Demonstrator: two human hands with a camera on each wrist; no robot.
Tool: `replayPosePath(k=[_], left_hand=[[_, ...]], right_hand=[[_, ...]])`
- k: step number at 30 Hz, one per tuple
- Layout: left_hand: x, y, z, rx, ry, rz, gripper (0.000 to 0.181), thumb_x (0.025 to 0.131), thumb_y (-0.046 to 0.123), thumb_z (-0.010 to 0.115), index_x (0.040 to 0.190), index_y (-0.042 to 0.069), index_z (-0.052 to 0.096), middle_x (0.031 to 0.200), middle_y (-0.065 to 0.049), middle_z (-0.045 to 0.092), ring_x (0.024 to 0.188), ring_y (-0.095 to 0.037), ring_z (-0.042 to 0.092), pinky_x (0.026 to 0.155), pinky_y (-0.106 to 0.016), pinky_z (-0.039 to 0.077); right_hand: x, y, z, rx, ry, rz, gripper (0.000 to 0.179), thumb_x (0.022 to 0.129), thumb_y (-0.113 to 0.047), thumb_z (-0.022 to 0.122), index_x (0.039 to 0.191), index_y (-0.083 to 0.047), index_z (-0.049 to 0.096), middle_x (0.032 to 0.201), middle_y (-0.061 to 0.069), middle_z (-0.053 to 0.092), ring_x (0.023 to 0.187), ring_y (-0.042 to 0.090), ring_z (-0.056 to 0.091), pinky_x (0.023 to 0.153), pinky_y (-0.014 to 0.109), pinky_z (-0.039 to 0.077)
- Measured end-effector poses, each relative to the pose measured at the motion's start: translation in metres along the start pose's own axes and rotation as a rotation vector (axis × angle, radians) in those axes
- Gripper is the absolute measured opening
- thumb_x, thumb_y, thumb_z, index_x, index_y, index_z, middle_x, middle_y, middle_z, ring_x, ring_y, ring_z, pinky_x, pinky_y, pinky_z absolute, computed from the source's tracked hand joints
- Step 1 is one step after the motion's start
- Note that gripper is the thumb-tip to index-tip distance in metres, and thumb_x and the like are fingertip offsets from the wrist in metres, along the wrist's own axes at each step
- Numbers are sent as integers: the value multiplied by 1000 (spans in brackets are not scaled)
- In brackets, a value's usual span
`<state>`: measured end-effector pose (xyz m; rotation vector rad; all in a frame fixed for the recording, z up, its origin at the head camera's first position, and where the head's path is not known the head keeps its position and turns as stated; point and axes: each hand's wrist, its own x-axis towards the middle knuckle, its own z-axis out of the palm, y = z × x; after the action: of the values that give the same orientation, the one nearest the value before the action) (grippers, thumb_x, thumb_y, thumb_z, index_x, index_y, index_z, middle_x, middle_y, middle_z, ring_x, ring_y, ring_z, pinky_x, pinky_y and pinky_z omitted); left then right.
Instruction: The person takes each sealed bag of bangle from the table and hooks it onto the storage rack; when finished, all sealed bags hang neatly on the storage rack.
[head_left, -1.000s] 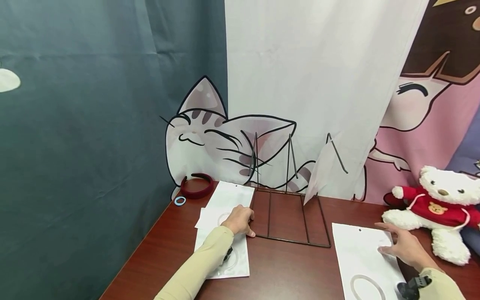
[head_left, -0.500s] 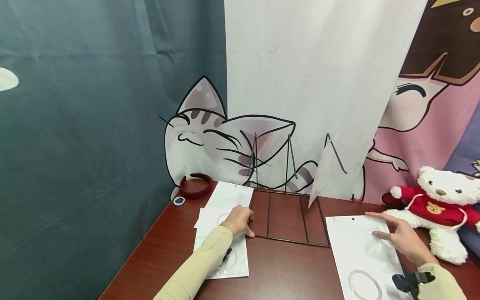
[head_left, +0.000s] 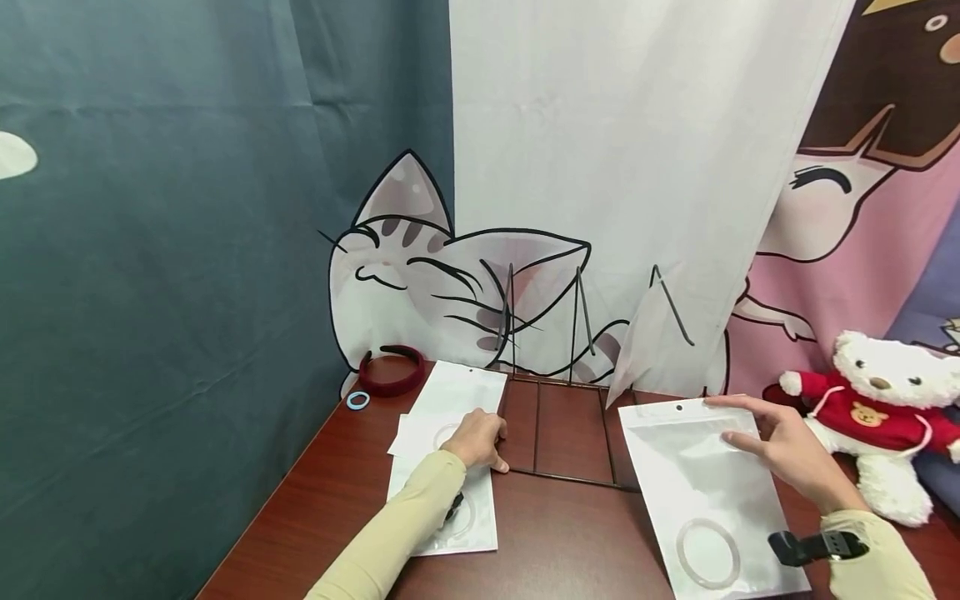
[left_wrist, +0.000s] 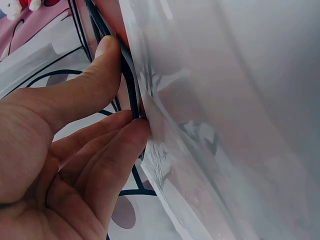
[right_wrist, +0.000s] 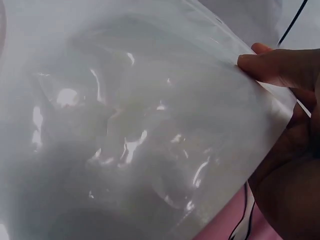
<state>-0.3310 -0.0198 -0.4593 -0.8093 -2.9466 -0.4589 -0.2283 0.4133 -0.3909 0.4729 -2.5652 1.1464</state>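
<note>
My left hand [head_left: 476, 439] grips the left side of a dark wire display rack [head_left: 537, 429]. In the left wrist view its thumb and fingers pinch the dark wire [left_wrist: 131, 85], right beside a glossy clear-and-white bag. My right hand [head_left: 798, 454] holds a flat white zip bag [head_left: 693, 467] by its upper right edge, thumb on the front. A pale ring [head_left: 708, 553] shows through that bag's lower part. Close up, the right wrist view shows the bag's shiny clear film [right_wrist: 150, 125]. Another bag [head_left: 641, 342] hangs from the rack's right-hand hook.
Several white bags [head_left: 465, 390] lie overlapping under my left forearm. Behind them are a dark red headband [head_left: 392, 385] and a blue ring [head_left: 357, 401]. A white teddy bear [head_left: 873, 412] in a red top sits at the right. Printed curtains [head_left: 637, 125] close off the back.
My right hand has lifted the bag and carried it leftward towards the rack. The hanging bag swings slightly. My left hand stays on the rack.
</note>
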Motion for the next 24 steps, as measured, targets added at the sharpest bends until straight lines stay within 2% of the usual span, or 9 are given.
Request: replayPosePath(k=[4,9,15,19,24], left_hand=[[0,0,-1,1,3,2,47,61,24,104,96,6,78,87,-5,74,89,-26,67,82,-36,56],[-2,0,0,6,-6,7,47,61,25,104,95,6,78,89,-5,75,90,-26,66,84,-36,55],[-2,0,1,4,1,10,47,61,25,104,95,6,78,88,-5,75,89,-26,66,84,-36,55],[-2,0,1,6,7,11,47,61,25,104,96,6,78,87,-5,75,89,-26,66,83,-37,55],[-2,0,0,5,2,4,47,62,25,104,96,6,78,87,-5,74,90,-27,66,83,-37,55]], right_hand=[[4,-21,3,18,-3,-55,44,92,2,76,135,-1,68,116,-26,72,83,1,66,66,22,51],[6,-38,6,42,-14,-91,44,92,5,75,134,1,68,110,-21,76,80,4,70,67,23,55],[8,-58,8,85,5,-120,45,91,8,75,134,2,68,119,-20,75,87,5,73,69,23,58],[9,-73,9,113,30,-138,45,89,11,75,133,1,68,118,-16,77,88,4,73,69,23,58],[12,-88,10,206,32,-212,49,86,19,72,133,4,67,116,-10,79,84,4,72,67,22,56]])
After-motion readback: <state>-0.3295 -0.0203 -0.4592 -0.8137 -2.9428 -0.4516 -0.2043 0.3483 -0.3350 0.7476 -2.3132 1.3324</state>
